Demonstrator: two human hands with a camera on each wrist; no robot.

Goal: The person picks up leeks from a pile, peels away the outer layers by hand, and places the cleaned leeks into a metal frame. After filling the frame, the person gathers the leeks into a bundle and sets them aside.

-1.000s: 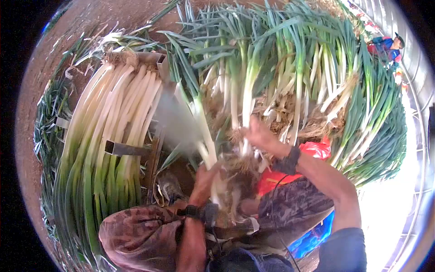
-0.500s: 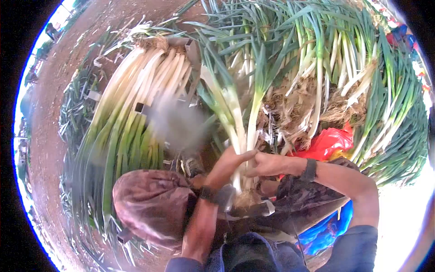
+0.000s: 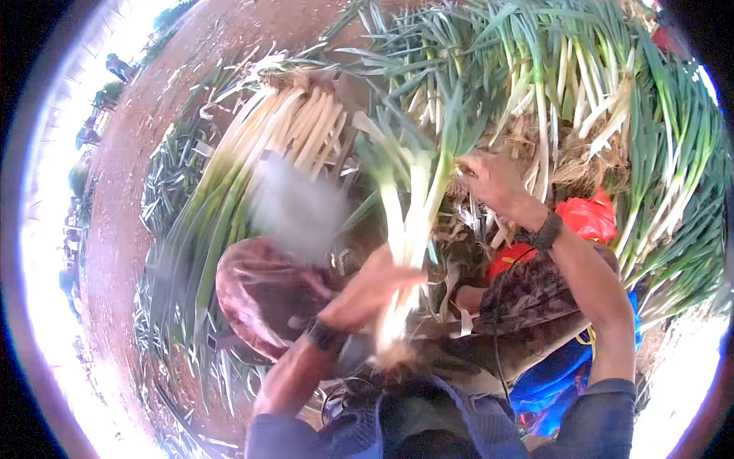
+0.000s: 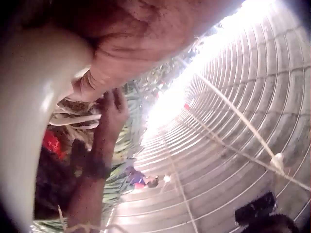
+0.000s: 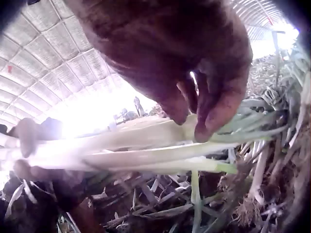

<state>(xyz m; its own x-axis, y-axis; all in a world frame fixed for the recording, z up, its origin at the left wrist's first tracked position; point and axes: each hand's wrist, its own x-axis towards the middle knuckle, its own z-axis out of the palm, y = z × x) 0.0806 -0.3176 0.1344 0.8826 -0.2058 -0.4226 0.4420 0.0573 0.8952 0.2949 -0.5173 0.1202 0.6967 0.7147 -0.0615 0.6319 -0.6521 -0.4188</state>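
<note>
A few green onions (image 3: 409, 214) stand in front of the person's lap, white shafts low and green leaves up, with the root end near the body. Around their shafts the left hand (image 3: 371, 287) grips the bunch from the left side. Close up in the left wrist view, a pale shaft (image 4: 39, 97) lies against that hand. Higher up, where white turns to green, the right hand (image 3: 497, 183) is at the bunch's right side. In the right wrist view its thumb and fingertips (image 5: 201, 133) pinch the upper stalk, and a thin green strip (image 5: 196, 199) hangs below.
At the left lies a row of cleaned green onions (image 3: 290, 115) on a metal frame. Uncleaned ones with brown roots (image 3: 592, 157) pile up behind and to the right. A red plastic bag (image 3: 589, 218) and a blue bag (image 3: 554, 390) are near the right leg.
The onions have come closer to the body, gripped in the left hand. The right hand reached down to the shafts, then moved up to the leaf end. The head view has shifted.
</note>
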